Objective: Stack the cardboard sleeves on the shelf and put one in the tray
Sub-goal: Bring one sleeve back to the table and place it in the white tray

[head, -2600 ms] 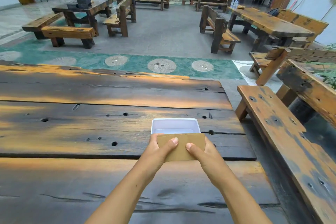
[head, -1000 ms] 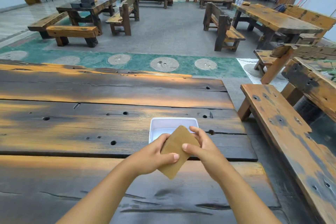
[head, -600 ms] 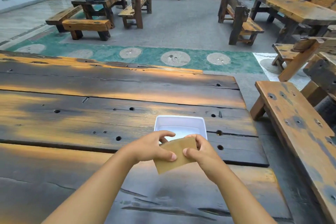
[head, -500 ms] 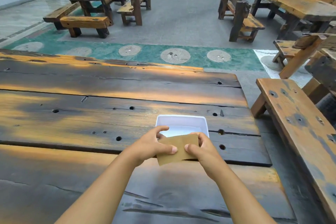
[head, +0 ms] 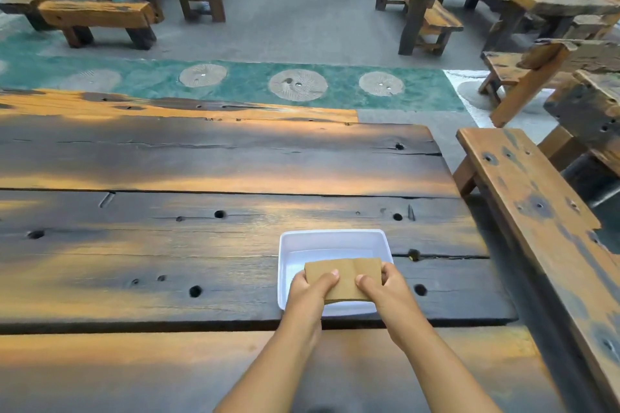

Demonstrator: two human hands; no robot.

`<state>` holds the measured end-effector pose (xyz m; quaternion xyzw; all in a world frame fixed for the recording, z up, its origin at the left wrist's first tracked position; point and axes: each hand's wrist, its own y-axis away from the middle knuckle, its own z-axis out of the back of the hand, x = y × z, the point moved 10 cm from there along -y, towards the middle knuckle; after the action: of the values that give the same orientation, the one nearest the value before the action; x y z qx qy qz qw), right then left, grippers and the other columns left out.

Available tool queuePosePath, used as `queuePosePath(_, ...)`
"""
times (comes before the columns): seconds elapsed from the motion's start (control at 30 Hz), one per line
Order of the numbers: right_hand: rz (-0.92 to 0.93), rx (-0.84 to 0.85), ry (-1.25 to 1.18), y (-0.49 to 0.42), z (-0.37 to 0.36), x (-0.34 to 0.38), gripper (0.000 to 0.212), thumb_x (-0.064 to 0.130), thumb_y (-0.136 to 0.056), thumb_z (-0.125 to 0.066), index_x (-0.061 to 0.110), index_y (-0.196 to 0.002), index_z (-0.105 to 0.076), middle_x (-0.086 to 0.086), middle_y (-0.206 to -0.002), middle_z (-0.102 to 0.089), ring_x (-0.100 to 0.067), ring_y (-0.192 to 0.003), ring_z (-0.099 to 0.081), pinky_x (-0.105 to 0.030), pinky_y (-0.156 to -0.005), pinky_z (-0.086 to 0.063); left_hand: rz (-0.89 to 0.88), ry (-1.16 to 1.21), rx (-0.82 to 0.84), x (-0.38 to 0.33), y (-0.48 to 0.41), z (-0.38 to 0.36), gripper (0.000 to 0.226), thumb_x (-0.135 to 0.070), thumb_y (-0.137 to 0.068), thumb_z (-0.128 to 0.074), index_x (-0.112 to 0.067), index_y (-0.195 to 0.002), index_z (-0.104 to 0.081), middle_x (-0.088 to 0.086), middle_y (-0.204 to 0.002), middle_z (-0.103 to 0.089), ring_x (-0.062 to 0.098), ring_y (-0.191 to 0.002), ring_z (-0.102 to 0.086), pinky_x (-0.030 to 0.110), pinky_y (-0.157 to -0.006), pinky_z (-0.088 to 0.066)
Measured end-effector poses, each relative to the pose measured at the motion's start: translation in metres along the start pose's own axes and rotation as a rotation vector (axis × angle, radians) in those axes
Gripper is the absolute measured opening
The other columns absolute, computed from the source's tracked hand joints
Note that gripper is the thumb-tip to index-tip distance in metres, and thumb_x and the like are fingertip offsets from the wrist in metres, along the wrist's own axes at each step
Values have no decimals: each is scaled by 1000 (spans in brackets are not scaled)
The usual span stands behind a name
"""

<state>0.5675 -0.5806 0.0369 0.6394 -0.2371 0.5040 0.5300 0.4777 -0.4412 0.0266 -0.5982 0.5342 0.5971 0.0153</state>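
Observation:
A flat brown cardboard sleeve (head: 345, 275) is held level over the white plastic tray (head: 332, 238), which rests on the dark wooden table. My left hand (head: 310, 292) grips the sleeve's left end and my right hand (head: 385, 288) grips its right end, thumbs on top. The sleeve covers the near half of the tray's inside. Whether the sleeve touches the tray floor cannot be told. No shelf and no other sleeves are in view.
The plank table (head: 201, 245) has knot holes and ends at a right edge by a wooden bench (head: 536, 211). Beyond the table lie a green floor strip and several more wooden tables and benches.
The sleeve went from tilted in front of the tray to level and forward, over the tray's near half. Both hands moved forward with it. The camera tilted down.

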Motion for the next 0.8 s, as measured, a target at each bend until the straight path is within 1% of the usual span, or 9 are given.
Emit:
queuePosePath(0.03, -6, 10, 2, -7, 1, -3, 24, 23, -81, -66, 20, -104, -61, -3, -102, -74, -14, -89, -71, -27, -74, -51, 1, -24, 23, -2, -9, 0, 11, -7, -91, -62, -7, -102, -63, 5, -89, -76, 18, -82, -70, 31, -76, -52)
queuePosePath(0.1, -13, 30, 9, -22, 3, -8, 27, 28, -78, -66, 21, -104, -63, 0, -100, -75, -11, -88, -72, -24, -73, -51, 5, -36, 89, -7, -26, -2, 12, -1, -92, -53, -8, -97, -61, 4, -83, -68, 14, -74, -64, 28, -71, -48)
queuePosePath(0.17, -35, 53, 29, -37, 2, -14, 29, 33, -75, -66, 23, -103, -63, 2, -100, -75, -9, -87, -72, -24, -74, -51, 35, -24, 117, -7, -42, 1, 18, 5, -92, -52, -4, -106, -61, 8, -88, -65, 17, -78, -62, 27, -72, -47)
queuePosePath(0.3, -98, 93, 26, -69, -1, -32, 30, 31, -75, -66, 21, -103, -67, -5, -105, -75, -17, -95, -71, -36, -89, -55, 79, -2, 57, 2, -71, 11, 34, 11, -89, -57, -3, -119, -59, 12, -91, -71, 21, -80, -68, 29, -74, -50)
queuePosePath(0.37, -130, 104, 16, -82, -2, -41, 29, 29, -77, -68, 19, -104, -68, -6, -108, -75, -16, -92, -71, -31, -85, -54, 73, -42, 23, 3, -83, 12, 37, 12, -89, -58, -4, -123, -58, 13, -96, -69, 23, -83, -67, 30, -75, -51)
queuePosePath(0.47, -183, 69, -35, -103, -2, -58, 21, 16, -85, -72, 18, -104, -63, -5, -106, -75, -9, -85, -73, -24, -76, -51, 56, -135, -21, 7, -105, 14, 36, 11, -90, -58, 5, -125, -58, 14, -98, -67, 23, -84, -65, 29, -74, -50)
queuePosePath(0.57, -222, 24, -56, -118, -5, -71, 24, 13, -86, -73, 14, -105, -59, -8, -107, -72, -14, -87, -69, -25, -74, -50, 47, -146, -90, 14, -121, 16, 29, 11, -90, -58, 10, -119, -60, 16, -97, -67, 24, -83, -63, 28, -73, -48)
queuePosePath(0.7, -210, -21, -41, -135, -5, -77, 25, 10, -87, -70, 8, -111, -63, -12, -108, -72, -18, -90, -67, -26, -75, -49, 32, -154, -135, 21, -137, 17, 17, 9, -89, -59, -2, -99, -69, 14, -91, -70, 23, -81, -63, 28, -73, -49)
queuePosePath(0.8, -181, -20, 6, -145, -4, -76, 21, 9, -86, -69, 12, -107, -67, -8, -104, -73, -15, -90, -68, -26, -77, -50, 19, -167, -127, 24, -144, 14, 18, 7, -90, -60, -4, -102, -68, 12, -94, -71, 21, -82, -64, 29, -76, -50)
